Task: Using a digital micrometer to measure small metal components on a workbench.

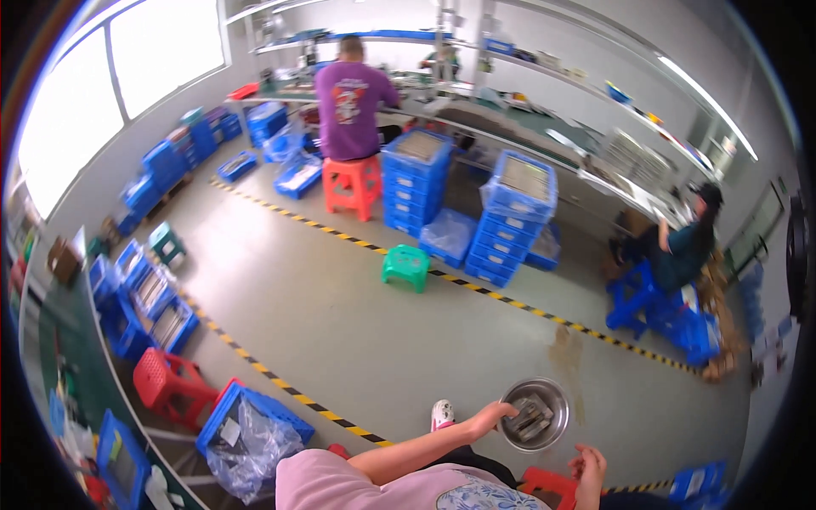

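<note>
My left hand grips the left rim of a round metal bowl, its thumb over the edge. Inside the bowl lie several greyish, block-like pieces, too blurred to name. To the bowl's lower right is my right hand, apart from the rim, its fingers loosely bent with gaps between them and nothing seen in them.
A red stool stands just below the bowl. Ahead are a green stool and stacked blue crates. Two people sit at the long workbench. A blue crate with plastic film is at left.
</note>
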Available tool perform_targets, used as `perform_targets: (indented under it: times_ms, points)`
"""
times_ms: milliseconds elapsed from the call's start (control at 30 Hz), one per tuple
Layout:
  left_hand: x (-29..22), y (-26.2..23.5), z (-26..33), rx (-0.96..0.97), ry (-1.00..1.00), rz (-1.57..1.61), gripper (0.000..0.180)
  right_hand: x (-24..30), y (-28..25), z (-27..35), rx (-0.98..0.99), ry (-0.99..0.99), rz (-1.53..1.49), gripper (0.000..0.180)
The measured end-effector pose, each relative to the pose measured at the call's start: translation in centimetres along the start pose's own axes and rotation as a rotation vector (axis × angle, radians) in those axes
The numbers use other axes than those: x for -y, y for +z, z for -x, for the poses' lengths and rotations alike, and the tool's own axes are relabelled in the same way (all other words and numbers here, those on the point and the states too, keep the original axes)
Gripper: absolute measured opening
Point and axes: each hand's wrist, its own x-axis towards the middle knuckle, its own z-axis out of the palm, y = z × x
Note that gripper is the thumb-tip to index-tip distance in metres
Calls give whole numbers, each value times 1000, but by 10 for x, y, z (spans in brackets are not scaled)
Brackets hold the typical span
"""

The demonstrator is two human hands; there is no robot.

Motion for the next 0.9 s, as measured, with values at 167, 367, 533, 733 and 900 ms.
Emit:
perform_targets:
  times_ms: [167, 367, 533, 733, 900]
  points:
    - [-31, -43, -29, -156, 95, 116, 43, 20, 39, -102, -10, 3, 135, 22]
    - [-31, -133, -8, -458, 273, 314, 40, 94, 209, -198, 518, -171, 319, 24]
    - [-21, -197, 48, -921, 266, 608, 41, 149, 403, -167, 1088, -348, 506, 27]
    - [8, -276, 96, -1228, 421, 693, 40, 138, 565, -69, 1703, -290, 479, 29]
    - [-11, -359, 161, -1260, 463, 649, 37, 140, 665, 14, 1821, -377, 695, 14]
